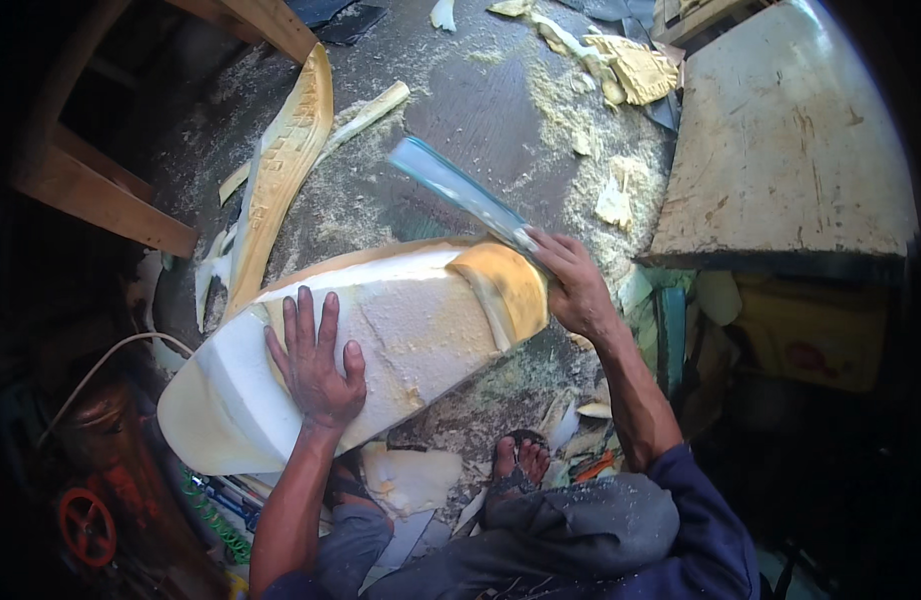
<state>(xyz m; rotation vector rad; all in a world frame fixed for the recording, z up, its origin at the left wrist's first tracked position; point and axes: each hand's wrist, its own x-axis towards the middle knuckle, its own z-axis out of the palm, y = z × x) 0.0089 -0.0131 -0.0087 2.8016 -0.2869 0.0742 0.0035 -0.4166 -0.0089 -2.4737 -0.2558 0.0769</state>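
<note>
A long padded piece of white and yellow foam (421, 340), shaped like a motorcycle seat, lies slantwise before me. Its right end has a raised orange-yellow foam section (521, 290). My left hand (321, 360) rests flat on the white top, fingers spread. At the right end, my right hand (574, 280) is closed around the near end of a long, flat, bluish blade-like tool (456, 185). The tool points up and left past the foam's far edge; its exact kind is unclear. My fingers hide its gripped end.
Foam crumbs and torn scraps (631, 70) litter the dark floor. Beyond the seat foam lies a long curved tan piece (286, 160). A worn pale bench (786, 140) stands right, wooden legs (111, 195) left. A rusty red tank-like object (131, 470) and green coiled hose (216, 520) are lower left.
</note>
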